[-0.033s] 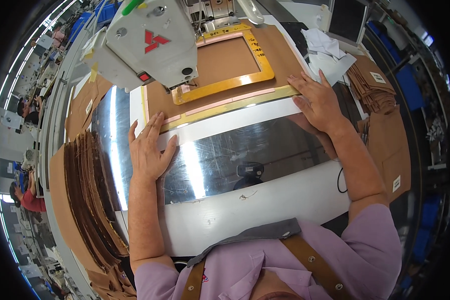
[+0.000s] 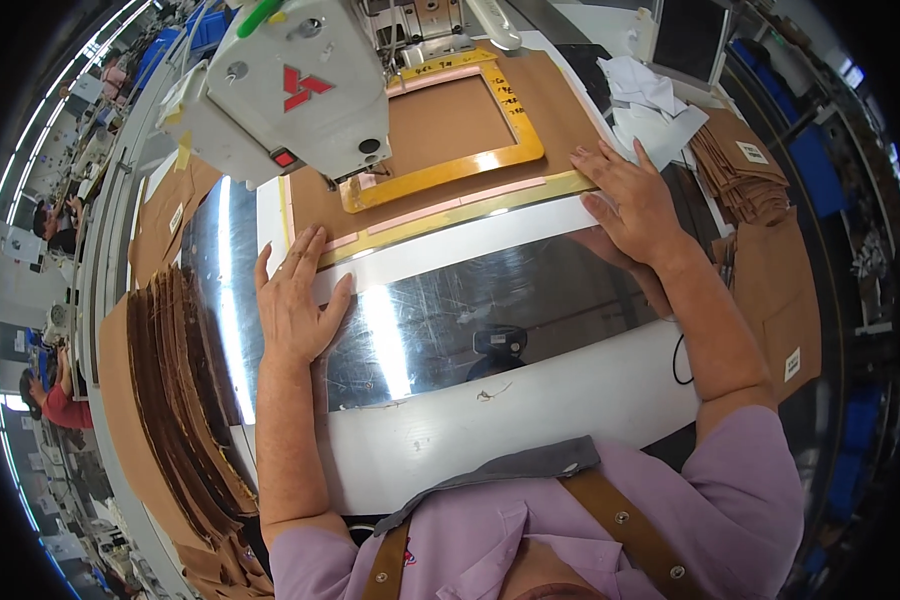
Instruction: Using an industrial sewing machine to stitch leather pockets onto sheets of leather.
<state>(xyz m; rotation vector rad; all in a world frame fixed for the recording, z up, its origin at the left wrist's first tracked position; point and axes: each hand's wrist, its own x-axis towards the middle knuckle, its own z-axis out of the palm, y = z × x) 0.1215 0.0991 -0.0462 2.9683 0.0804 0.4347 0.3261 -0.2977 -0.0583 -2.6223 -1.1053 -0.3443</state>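
Brown panel point(image 2: 560, 112) lies under yellow frame point(image 2: 460, 178), partly hidden by machine head point(image 2: 315, 115); left grip point(image 2: 297, 300), right grip point(image 2: 632, 203) wide.

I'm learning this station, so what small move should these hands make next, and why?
I'd probably ease the left hand back slightly: it rests by the left end of the yellow strip, near the sewing machine head, while the yellow frame lies over the brown fabric. The right hand, at the strip's other end, sits farther from that head.
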